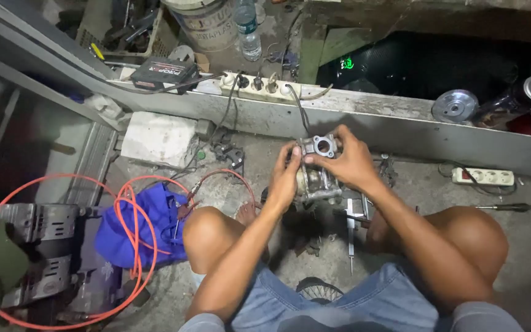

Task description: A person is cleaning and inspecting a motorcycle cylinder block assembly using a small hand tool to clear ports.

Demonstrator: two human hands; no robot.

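- The person sits on the floor with both knees up, and both hands are out in front, between the knees.
- The left hand (284, 178) is curled around the left side of a grey metal part (318, 167). Its fingers are bent and pressed on the part, so the hand is mostly closed.
- The right hand (350, 161) comes over the top and right side of the same metal part. Its fingers are bent and its thumb touches the part near a round hole on top. This hand is also mostly closed on it.
- The metal part is held up off the concrete floor (523, 246), in the middle, just in front of a long grey ledge (401, 126).
- A white power strip (259, 86) with plugs lies on the ledge, behind the hands.
- A smaller white power strip (483, 177) lies on the floor to the right.
- An orange hose (131, 233) loops over a blue cloth (155, 209) on the left.
- A thin metal tool (350, 237) lies on the floor under the hands.
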